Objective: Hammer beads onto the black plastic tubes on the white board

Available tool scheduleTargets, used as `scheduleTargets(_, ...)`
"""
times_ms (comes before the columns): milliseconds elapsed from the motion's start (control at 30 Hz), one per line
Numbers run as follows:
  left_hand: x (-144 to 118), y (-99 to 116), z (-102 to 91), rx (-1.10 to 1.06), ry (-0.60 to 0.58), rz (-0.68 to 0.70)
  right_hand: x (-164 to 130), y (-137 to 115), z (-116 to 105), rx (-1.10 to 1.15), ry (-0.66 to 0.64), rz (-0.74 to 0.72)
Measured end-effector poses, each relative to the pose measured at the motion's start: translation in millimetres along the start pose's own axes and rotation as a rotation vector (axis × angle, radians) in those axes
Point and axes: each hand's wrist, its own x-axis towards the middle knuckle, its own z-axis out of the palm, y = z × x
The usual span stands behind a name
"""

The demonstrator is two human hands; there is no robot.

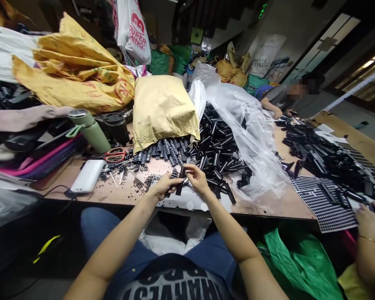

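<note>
My left hand (163, 186) is closed round a dark cylinder with pale dots (174, 174), its thumb reaching the black tube beside it. Close by on the right, my right hand (197, 180) pinches the upper end of that plain black tube (180, 186), which stands nearly upright. Whether the two pieces are joined is hard to see. Behind the hands lie several dotted cylinders (171, 151) in rows under a yellow paper sack (164, 110). To the right spreads a heap of black tubes (217, 146). Small dark bits (134, 183) are scattered left of my left hand.
Red-handled scissors (115, 155), a white power bank (88, 177) and a green bottle (92, 131) are on the left of the table. Clear plastic sheeting (253, 137) drapes over the tube heap. Another person's hands (370, 218) work at the right, near black parts (325, 154).
</note>
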Motion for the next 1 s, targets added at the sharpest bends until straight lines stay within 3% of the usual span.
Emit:
scheduleTargets(133,-10,-2,-0.4,0.143,0.235,0.124,-8,-28,-3,-0.398,-0.271,-0.134)
scheduleTargets(267,-14,-3,1.5,0.155,0.208,0.2,-13,-40,4,-0.56,-0.273,-0.129)
scheduleTargets(400,-19,-3,3.9,-0.039,0.123,0.238,-19,-37,2,-0.442,-0.231,-0.126)
scheduleTargets(567,-26,-4,9.0,-0.095,0.201,0.22,-30,-32,0,-0.227,-0.219,-0.217)
scheduleTargets(733,-24,-9,13.4,-0.197,0.313,0.224,-34,-33,12,-0.192,-0.25,-0.254)
scheduleTargets(1000,-31,-8,22.9,-0.207,0.346,0.115,-35,-31,26,-0.212,-0.288,-0.163)
